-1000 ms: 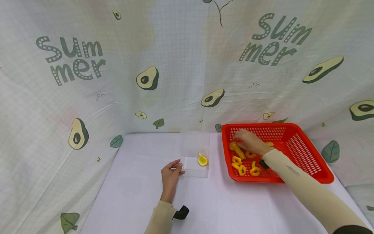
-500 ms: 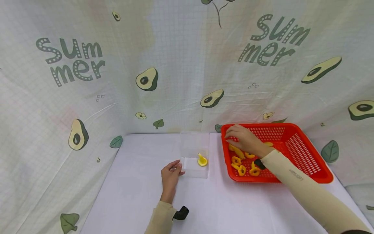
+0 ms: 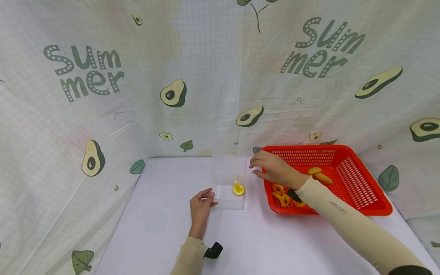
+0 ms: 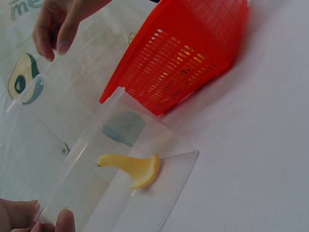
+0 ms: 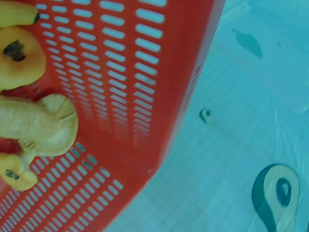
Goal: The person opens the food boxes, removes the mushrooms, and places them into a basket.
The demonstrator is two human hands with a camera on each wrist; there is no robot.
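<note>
My left hand (image 3: 200, 212) pinches the left edge of a clear plastic box (image 3: 229, 204), thumb and fingers right at its rim. Inside lies a small yellow mushroom-shaped piece (image 3: 238, 188), its curved stem showing plainly in the left wrist view. My right hand (image 3: 276, 168) hovers over the left rim of a red basket (image 3: 364, 191), fingers loosely bent and thumb apart. Nothing shows between them in the left wrist view. Several yellow mushroom-shaped pieces lie in the basket, one with a gilled cap (image 5: 60, 125); the right hand and forearm hide some of them.
The box's clear lid (image 3: 229, 166) stands raised at the back. The basket's slotted wall (image 4: 159, 67) rises just right of the box. A printed cloth (image 3: 206, 68) hangs behind the white table (image 3: 165, 217).
My right hand has moved left from above the pieces in the basket to its left rim, uncovering pieces in the basket's middle. The left hand and box have stayed put.
</note>
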